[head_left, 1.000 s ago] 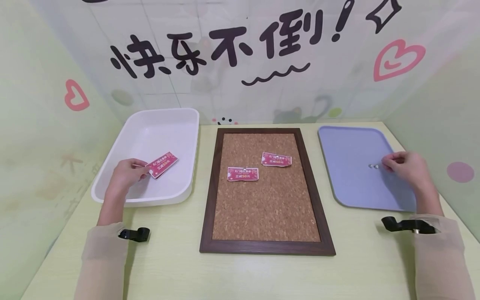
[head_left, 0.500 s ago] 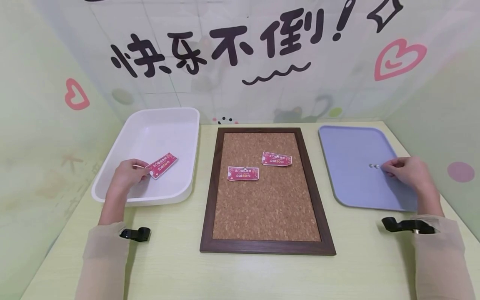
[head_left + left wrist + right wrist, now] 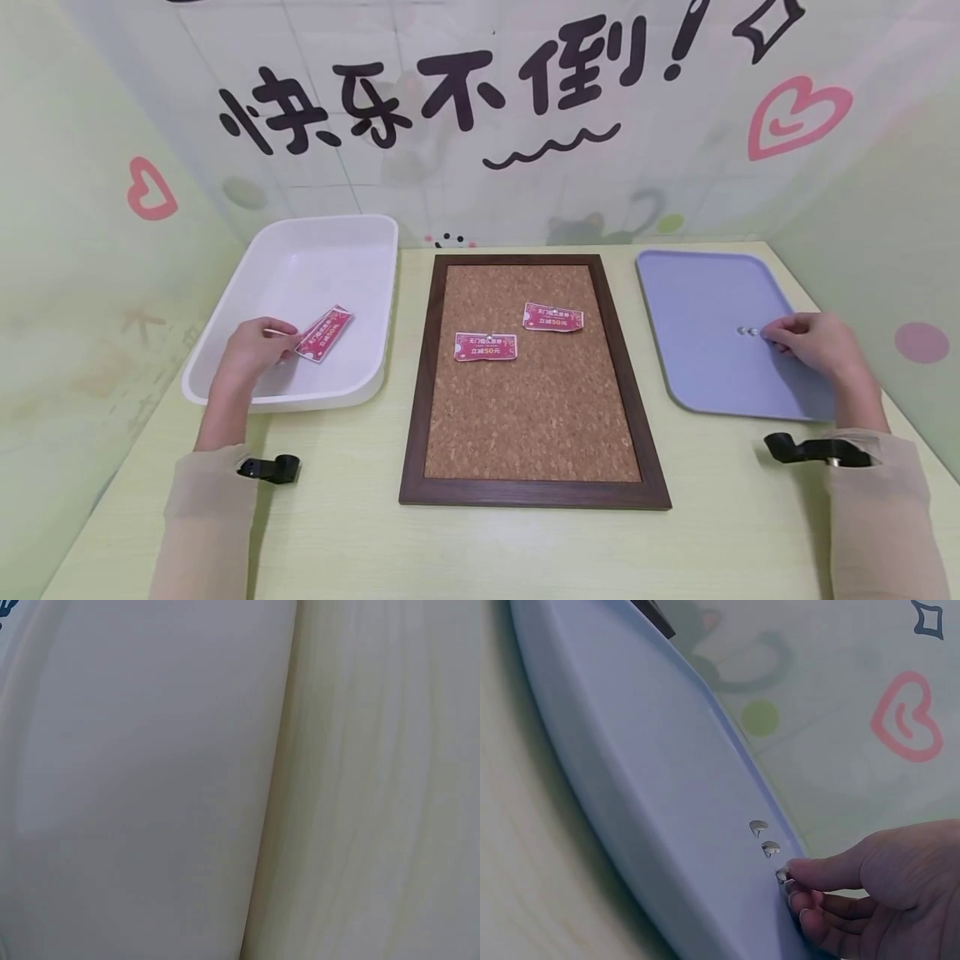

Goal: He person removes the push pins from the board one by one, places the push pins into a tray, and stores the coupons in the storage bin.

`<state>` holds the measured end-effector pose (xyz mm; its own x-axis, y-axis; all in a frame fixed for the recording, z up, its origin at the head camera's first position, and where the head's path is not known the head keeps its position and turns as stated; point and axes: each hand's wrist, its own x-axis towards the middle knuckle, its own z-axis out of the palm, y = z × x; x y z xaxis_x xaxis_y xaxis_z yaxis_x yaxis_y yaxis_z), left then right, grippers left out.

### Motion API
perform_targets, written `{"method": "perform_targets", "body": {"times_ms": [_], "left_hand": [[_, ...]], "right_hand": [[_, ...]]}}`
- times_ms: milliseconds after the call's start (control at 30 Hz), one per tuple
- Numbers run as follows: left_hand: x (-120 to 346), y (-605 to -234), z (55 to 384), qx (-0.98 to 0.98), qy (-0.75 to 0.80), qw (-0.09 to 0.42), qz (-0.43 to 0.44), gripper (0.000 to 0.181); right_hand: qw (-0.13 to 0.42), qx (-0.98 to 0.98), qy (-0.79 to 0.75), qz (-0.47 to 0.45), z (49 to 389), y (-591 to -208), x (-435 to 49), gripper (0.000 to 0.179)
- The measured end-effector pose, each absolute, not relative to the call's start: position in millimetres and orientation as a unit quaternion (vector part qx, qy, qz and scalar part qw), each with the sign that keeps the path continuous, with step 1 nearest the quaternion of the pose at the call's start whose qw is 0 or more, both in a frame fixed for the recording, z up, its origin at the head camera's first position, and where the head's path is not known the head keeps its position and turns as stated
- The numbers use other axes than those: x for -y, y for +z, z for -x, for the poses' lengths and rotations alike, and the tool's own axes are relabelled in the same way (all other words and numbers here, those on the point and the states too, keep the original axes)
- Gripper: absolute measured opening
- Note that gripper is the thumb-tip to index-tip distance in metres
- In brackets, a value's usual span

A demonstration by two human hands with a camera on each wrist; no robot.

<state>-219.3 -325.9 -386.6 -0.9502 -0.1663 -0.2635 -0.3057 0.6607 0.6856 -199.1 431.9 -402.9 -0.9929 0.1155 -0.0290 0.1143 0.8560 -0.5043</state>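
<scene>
The fingers point(image 3: 283, 327) of the left hand point(image 3: 255, 352) pinch the near end of two pink rectangular paper coupons point(image 3: 324, 336), which overlap like a narrow fan. We see these coupons to the left of the brown rectangular corkboard with dark wooden frame point(image 3: 525, 425), inside a deep white rounded tray point(image 3: 341, 258).

To the right of the corkboard, there is a shallow lavender-blue tray point(image 3: 693, 367). Over it, the thumb and finger of the right hand point(image 3: 900, 889) grasp a silver metal thumbtack point(image 3: 782, 875). Just beside it, on the side toward the corkboard, we find two other silver thumbtacks point(image 3: 764, 837), pins upward.

On the corkboard itself, in its far half, we count two pinned pink coupons point(image 3: 486, 347), well apart from each other. Behind the corkboard stands a pale printed wall point(image 3: 465, 196) with black characters; in front of it, we see bare pale-yellow table point(image 3: 540, 550).
</scene>
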Motion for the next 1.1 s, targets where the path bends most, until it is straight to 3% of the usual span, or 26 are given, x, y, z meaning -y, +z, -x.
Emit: {"method": "perform_targets", "body": {"times_ms": [400,1100], "left_hand": [[322.6,-380.5,215.8,-0.906,0.404,0.057,0.117,0.041],[288.2,-359.0,208.6,-0.907,0.420,-0.003,0.012,0.034]], "right_hand": [[0.024,0.950,0.305,0.069,197.6,-393.0,-427.5,0.043],[0.056,0.947,0.314,0.028,197.7,-369.3,-391.5,0.042]]}}
